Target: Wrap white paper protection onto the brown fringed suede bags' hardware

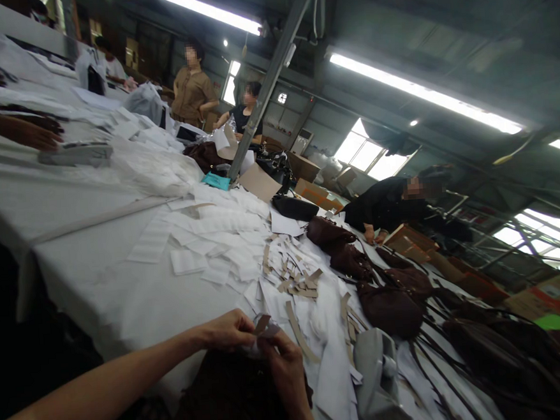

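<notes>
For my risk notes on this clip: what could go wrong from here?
1. The small piece pinched between the left hand and right hand could slip and get lost among the loose strips on the table.
2. The dark brown bag below the hands might slide; its support isn't visible.
3. The long straps beside the grey object could snag if it is lifted.

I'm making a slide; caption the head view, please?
Left hand and right hand pinch a small strip over a dark item by a table strewn with paper.
</notes>
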`<state>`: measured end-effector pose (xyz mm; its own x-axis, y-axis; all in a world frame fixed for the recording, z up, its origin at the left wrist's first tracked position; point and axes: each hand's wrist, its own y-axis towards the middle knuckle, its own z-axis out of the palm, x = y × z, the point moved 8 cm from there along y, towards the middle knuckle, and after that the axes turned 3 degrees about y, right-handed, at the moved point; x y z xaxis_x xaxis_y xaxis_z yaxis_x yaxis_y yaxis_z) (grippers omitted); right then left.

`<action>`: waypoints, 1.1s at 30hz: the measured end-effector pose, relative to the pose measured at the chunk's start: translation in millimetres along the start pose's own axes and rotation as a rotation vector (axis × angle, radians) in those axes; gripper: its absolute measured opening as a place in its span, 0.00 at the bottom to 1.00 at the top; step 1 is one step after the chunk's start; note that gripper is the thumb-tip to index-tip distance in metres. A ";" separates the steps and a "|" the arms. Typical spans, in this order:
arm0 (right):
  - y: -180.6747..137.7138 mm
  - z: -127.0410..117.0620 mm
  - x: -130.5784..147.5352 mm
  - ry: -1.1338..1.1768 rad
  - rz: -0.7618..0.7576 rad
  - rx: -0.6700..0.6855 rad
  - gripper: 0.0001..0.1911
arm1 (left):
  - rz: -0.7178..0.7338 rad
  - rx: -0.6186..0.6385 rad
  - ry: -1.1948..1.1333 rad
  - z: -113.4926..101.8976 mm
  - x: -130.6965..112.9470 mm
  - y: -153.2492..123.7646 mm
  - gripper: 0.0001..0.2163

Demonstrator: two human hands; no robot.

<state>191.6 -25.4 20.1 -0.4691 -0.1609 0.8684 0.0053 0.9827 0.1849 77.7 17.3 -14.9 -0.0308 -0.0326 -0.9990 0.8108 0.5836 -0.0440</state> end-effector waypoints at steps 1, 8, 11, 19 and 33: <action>1.3 1.4 -4.5 0.044 0.045 0.011 0.08 | 0.004 0.005 0.001 0.1 -0.5 -0.5 0.17; 9.9 1.6 -7.3 0.070 0.134 0.050 0.11 | 0.025 0.029 0.027 1.1 -4.4 -5.4 0.19; 10.0 3.6 -13.1 0.087 0.165 0.061 0.09 | 0.032 0.041 0.069 3.6 -2.6 -7.1 0.14; 20.7 0.4 -20.5 0.319 0.325 0.189 0.27 | 0.059 -0.010 0.236 6.9 -1.7 -2.2 0.04; 38.9 9.7 39.6 -0.398 0.086 0.656 0.13 | 0.076 0.069 0.324 15.6 -5.4 -3.1 0.05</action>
<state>164.7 7.4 57.2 -0.7736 -0.1581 0.6137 -0.4101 0.8632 -0.2945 84.5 3.0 -9.3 -0.1440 0.2745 -0.9508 0.8551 0.5181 0.0201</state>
